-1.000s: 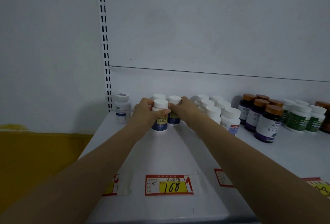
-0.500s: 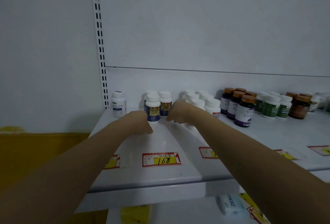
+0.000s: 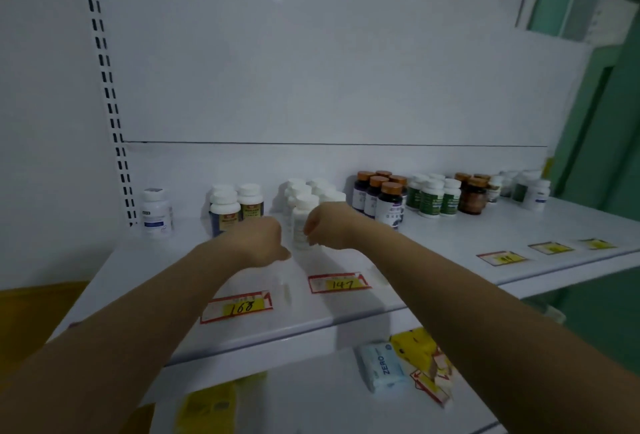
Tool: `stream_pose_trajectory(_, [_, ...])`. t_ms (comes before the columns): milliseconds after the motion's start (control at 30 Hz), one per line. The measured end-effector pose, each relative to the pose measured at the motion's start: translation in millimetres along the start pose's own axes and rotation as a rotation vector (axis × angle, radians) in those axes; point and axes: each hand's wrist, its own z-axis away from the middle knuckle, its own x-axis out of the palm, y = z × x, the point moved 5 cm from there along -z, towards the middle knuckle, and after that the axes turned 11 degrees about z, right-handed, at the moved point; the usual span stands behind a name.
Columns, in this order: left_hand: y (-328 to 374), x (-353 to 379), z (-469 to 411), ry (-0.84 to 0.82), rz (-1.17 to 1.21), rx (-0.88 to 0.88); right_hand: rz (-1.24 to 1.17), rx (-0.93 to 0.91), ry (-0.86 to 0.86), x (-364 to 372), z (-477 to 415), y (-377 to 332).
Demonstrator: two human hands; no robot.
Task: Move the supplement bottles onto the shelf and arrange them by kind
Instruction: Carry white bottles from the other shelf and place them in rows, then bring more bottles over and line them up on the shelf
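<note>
Two hands are out in front of me over the shelf [image 3: 450, 260], both seen from the back. My left hand [image 3: 258, 241] is clenched into a fist just in front of the blue-label bottles [image 3: 225, 212], with nothing showing in it. My right hand [image 3: 327, 225] is also curled, with its knuckles right beside the front bottle of the white cluster [image 3: 301, 222]. The picture is blurred there, so I cannot tell whether the fingers grasp that bottle, touch it or stay clear of it.

All the supplement bottles I can see stand upright along the back of the shelf, grouped by kind. At the far left, near the slotted upright [image 3: 104, 87], a lone bottle [image 3: 156, 213] stands apart from the rest. Next come the three blue-label ones with white caps, then the white cluster between my hands. To the right of that are the orange-capped bottles [image 3: 389, 205] with dark bodies, then the green-label bottles [image 3: 431, 201]. Beyond those are brown bottles [image 3: 472, 196] and a last group [image 3: 536, 193], too soft to read.

Price tags lie flat along the shelf's front edge. I can read "168" [image 3: 239, 307] below my left wrist and "147" [image 3: 339, 283] below my right, while the tags further right are blurred. On the lower shelf [image 3: 311, 399] lie a pale blue ZERO pack [image 3: 382, 366] and yellow packs [image 3: 415, 347] just beside it.
</note>
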Motion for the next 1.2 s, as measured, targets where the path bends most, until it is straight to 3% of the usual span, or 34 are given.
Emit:
stream_pose_trajectory(167, [98.3,28.8,-5.6,-0.028,-0.073,0.147,0.131,0.111,0.009,-7.5,43.7,91.2])
stream_pose_trajectory(367, [263.5,104.1,-25.2,-0.158,-0.138,0.358,0.225,0.306,-0.045,-17.8,141.7,245.0])
stream_pose_trajectory(533, [396.0,176.7,-36.2,-0.275,-0.075,0.499,0.233,0.523,-0.073,-16.6,241.5,383.4])
stream_pose_trajectory(733, [512.9,241.5,-67.8,-0.283,-0.041,0.605,0.196,0.748,-0.150,-7.7,324.7,526.7])
stream_pose_trajectory(1000, [604.1,289.4,-168.7,-0.206,-0.064,0.643,0.199,0.848,-0.120,5.0,306.6,656.5])
stream_pose_trajectory(1200, [629.4,279.6,-258.3,-0.094,-0.027,0.604,0.182,0.766,-0.048,-15.5,231.0,721.1])
